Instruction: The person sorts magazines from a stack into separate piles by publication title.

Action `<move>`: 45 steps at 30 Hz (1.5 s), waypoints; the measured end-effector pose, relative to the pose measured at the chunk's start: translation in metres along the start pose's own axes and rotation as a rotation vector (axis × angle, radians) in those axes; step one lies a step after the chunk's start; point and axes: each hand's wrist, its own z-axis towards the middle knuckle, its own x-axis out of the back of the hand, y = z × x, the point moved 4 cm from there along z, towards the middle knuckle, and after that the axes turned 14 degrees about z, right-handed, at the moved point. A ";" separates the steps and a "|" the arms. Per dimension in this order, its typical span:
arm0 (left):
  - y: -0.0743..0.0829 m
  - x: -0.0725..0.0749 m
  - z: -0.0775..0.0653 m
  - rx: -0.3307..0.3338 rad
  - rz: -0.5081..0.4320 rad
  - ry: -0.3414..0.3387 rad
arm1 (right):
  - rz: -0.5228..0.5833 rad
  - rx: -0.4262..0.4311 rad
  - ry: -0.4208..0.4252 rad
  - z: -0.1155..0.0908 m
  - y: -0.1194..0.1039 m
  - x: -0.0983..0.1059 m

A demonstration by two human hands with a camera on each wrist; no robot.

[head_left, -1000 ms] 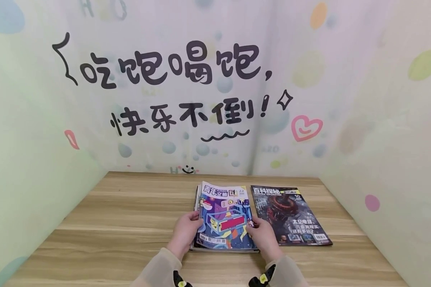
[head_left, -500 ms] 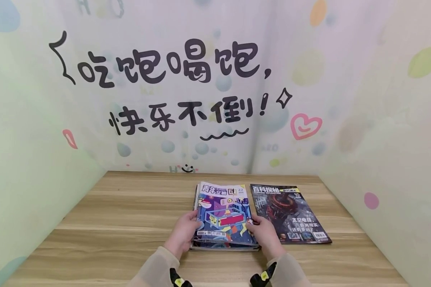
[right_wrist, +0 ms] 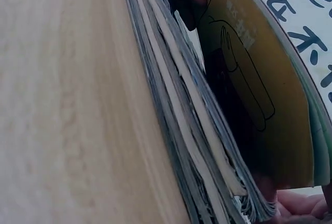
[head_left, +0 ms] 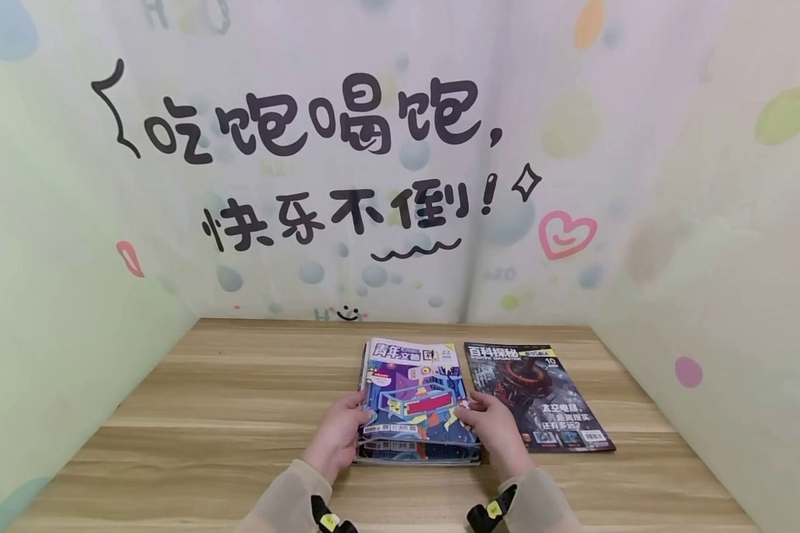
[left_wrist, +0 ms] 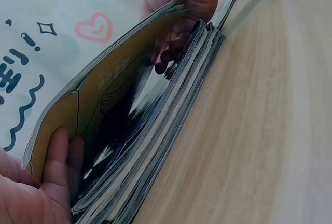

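A purple-and-blue magazine with a white title band is raised at its near edge above a stack of magazines. My left hand pinches its left edge, thumb on the cover and fingers beneath. At the right edge my right hand holds it the same way. In the left wrist view the yellow-orange underside of the raised magazine shows, with a gap between it and the stack. The right wrist view shows the several layered page edges of the stack lying on the wood.
A dark magazine with a red machine on its cover lies flat just right of the stack. The wood-grain table meets a printed back wall and two pale side walls.
The near edge of the top magazine has come up off the stack, so a second cover beneath it now shows. Both hands have risen slightly with it. The dark magazine stays put.
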 end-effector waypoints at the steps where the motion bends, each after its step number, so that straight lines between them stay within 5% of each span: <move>1: 0.000 0.000 0.000 0.000 0.002 0.001 | 0.011 -0.002 -0.005 0.000 0.000 0.000; 18: 0.009 0.003 0.000 -0.022 0.283 0.019 | 0.073 -0.054 -0.072 0.001 0.003 0.003; 25: 0.011 0.003 0.003 -0.030 0.341 -0.026 | 0.035 -0.015 -0.092 -0.001 -0.001 0.003; 30: 0.012 0.010 0.001 -0.019 0.347 0.003 | 0.029 0.037 -0.106 -0.004 -0.008 -0.004; 37: 0.017 0.037 0.000 -0.052 0.297 0.046 | 0.005 0.083 -0.119 -0.008 -0.020 -0.033; 45: 0.019 0.093 -0.002 -0.034 0.270 0.043 | 0.026 0.096 -0.195 -0.011 -0.037 -0.090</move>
